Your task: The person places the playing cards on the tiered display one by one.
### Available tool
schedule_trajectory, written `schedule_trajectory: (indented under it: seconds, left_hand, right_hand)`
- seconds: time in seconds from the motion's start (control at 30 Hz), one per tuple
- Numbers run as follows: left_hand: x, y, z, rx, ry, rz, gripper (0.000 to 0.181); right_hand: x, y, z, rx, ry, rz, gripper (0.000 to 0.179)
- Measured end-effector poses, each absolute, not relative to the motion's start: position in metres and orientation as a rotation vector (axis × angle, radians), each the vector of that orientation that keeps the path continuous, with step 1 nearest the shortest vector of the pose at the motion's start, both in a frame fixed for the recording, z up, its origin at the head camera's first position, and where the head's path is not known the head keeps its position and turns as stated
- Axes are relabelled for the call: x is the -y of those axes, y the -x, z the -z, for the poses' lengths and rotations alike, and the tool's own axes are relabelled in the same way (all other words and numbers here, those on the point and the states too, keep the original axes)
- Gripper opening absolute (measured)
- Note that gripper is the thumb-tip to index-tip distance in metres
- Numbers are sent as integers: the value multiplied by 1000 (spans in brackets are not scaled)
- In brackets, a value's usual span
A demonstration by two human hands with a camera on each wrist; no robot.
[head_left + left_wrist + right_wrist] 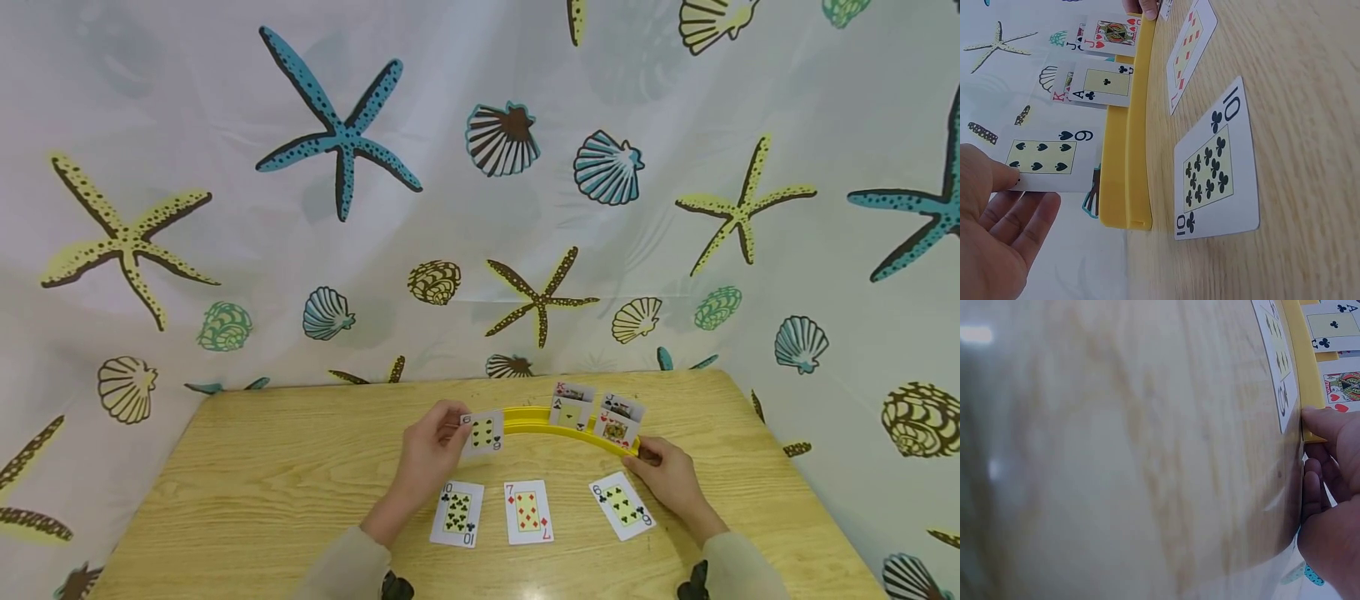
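Note:
In the head view, my left hand [431, 450] pinches a six of spades [482, 432] between thumb and fingers. The card is upright beside the left part of a curved yellow card holder [525, 421]. The left wrist view shows the thumb over the face of the six of spades [1047, 159], its bottom edge near the yellow rack [1124, 187]. My right hand [667, 475] grips the holder's right end with thumb and fingers. An ace of clubs [570, 414] stands in the holder before a red king [573, 390], and a jack of hearts [617, 429] before a black jack [622, 407].
On the wooden table [285, 467], in front of the holder, lie a ten of clubs [457, 514], a seven of diamonds [528, 512] and a six of clubs [621, 507], all face up. A curtain [450, 217] printed with shells and starfish hangs behind the table.

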State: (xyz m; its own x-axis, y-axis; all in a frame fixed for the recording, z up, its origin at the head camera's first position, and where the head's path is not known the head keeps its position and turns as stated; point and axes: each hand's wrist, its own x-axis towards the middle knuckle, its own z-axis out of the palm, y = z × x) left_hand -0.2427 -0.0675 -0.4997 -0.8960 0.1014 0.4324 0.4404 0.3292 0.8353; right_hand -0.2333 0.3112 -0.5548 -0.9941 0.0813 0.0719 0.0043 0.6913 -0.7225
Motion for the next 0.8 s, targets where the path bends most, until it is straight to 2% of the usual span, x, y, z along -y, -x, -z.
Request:
schedule_trajectory:
  seconds: [0.8]
  left_hand:
    - [36, 271, 499, 2321, 509, 1493, 15]
  right_hand:
    - [-313, 235, 558, 2787, 59, -1196, 42]
